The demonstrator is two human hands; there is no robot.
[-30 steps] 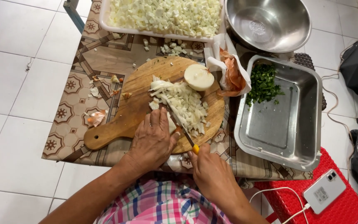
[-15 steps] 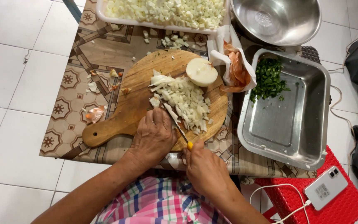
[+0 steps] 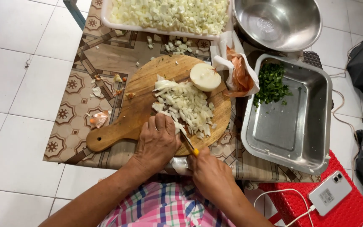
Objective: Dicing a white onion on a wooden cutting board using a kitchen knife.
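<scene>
Chopping step in hand. Right hand (image 3: 213,174) closed around a yellow-handled knife (image 3: 188,145), blade angled up into the chopped onion pile (image 3: 183,107) on the round wooden cutting board (image 3: 139,109). Left hand (image 3: 158,141) lies flat, fingers together, at the near edge of the pile; whether it pins a piece or only steadies the heap is hidden under the palm. A peeled onion half (image 3: 205,77) sits cut side up at the board's far right, just beside a plastic bag of skins (image 3: 238,75). Next cut likely calls for short strokes with fingertips tucked back from the blade. Board's near rim overhangs the table edge (image 3: 106,162); steel tray with chopped greens (image 3: 293,113) crowds the right, so free room lies to the left.
</scene>
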